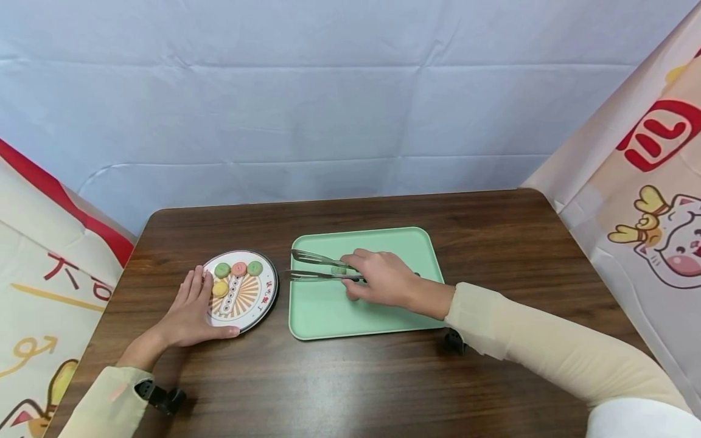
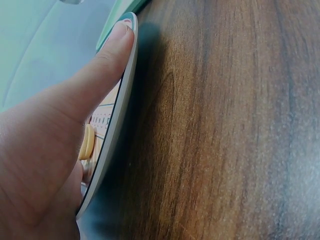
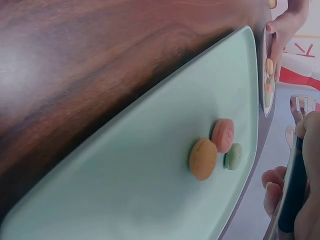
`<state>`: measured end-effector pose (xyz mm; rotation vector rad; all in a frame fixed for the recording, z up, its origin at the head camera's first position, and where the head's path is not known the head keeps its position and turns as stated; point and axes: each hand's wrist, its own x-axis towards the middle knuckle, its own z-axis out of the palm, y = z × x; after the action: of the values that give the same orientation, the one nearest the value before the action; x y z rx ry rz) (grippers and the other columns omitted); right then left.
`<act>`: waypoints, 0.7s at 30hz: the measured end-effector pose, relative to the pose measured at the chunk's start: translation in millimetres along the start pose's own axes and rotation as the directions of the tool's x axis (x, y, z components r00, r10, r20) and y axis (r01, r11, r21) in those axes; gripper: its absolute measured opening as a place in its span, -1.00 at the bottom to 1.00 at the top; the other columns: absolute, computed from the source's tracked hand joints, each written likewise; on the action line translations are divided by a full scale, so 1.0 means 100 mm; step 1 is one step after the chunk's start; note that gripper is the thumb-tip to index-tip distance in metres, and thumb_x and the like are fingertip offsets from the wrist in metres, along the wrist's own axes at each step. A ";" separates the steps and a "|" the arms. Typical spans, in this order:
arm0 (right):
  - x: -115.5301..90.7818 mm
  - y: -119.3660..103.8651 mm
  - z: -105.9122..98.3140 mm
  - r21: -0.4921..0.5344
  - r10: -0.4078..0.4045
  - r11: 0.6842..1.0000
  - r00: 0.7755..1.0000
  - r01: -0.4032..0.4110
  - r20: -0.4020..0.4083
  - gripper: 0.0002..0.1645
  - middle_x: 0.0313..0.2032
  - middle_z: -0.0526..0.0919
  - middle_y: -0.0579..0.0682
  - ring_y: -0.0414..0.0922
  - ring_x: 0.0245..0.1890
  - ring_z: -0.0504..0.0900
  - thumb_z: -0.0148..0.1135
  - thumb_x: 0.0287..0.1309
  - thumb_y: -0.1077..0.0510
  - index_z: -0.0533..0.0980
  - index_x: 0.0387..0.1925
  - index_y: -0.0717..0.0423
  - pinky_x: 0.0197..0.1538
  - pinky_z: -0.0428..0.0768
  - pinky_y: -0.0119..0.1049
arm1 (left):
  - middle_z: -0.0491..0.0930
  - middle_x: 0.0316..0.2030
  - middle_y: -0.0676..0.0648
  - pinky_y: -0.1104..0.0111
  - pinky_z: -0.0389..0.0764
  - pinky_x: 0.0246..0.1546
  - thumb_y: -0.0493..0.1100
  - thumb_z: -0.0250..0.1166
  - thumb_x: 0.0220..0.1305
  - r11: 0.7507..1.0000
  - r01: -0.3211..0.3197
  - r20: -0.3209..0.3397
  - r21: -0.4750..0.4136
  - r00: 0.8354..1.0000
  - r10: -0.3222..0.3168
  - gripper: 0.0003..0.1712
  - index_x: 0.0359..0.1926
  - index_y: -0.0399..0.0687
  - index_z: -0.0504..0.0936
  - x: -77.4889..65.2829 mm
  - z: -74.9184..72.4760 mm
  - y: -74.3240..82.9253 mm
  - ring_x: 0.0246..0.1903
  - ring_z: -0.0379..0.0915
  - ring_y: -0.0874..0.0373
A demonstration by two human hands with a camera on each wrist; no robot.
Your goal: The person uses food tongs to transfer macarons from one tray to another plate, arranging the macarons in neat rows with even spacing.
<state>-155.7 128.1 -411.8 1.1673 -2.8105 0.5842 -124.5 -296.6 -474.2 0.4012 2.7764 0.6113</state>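
My right hand [image 1: 386, 277] grips metal tongs [image 1: 317, 276] with a dark handle over the green tray [image 1: 328, 319]. Their two arms are spread, and the tips reach past the tray's left edge. On the tray, the right wrist view shows a yellow-orange macaron [image 3: 203, 159], a pink macaron [image 3: 223, 135] and a green macaron [image 3: 233, 156] close together. My left hand [image 1: 188, 313] lies along the left side of a round printed plate [image 1: 257, 304], fingers extended, thumb on the near rim. Two green macarons, a pink one [image 1: 238, 269] and a yellow one [image 1: 220, 288] sit on it.
Plate and tray stand side by side on a brown wooden table [image 1: 339, 389], with a narrow gap between them. A pale cloth [image 1: 328, 109] hangs behind the table; printed cloths [image 1: 657, 201] hang at both sides.
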 end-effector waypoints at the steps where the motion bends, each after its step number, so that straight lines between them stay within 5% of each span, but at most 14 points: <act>1: -0.01 0.01 0.00 0.009 0.005 1.000 1.000 -0.005 0.001 -0.59 -0.23 0.66 -0.04 -0.30 -0.51 0.51 0.22 0.38 0.01 0.59 0.13 0.14 -0.41 0.53 -0.36 | -0.55 0.53 -0.48 -0.27 -0.34 0.45 0.52 0.45 -0.08 1.000 0.002 -0.001 0.001 1.000 -0.002 0.69 0.52 -0.56 -0.32 0.00 0.00 0.00 0.52 -0.68 -0.36; 21: -0.29 0.17 -0.06 -0.061 0.012 0.998 0.999 -0.014 -0.029 -0.57 -0.22 0.69 0.00 -0.33 -0.58 0.43 0.31 0.32 0.01 0.62 0.12 0.15 -0.48 0.49 -0.36 | -0.58 0.53 -0.48 -0.28 -0.34 0.44 0.54 0.44 -0.09 1.000 0.004 0.004 0.013 1.000 -0.004 0.71 0.51 -0.57 -0.34 0.01 0.01 -0.02 0.52 -0.69 -0.37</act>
<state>-147.2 161.4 -416.7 1.1215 -2.7928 0.5080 -125.5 -297.4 -476.4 0.3989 2.7781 0.5918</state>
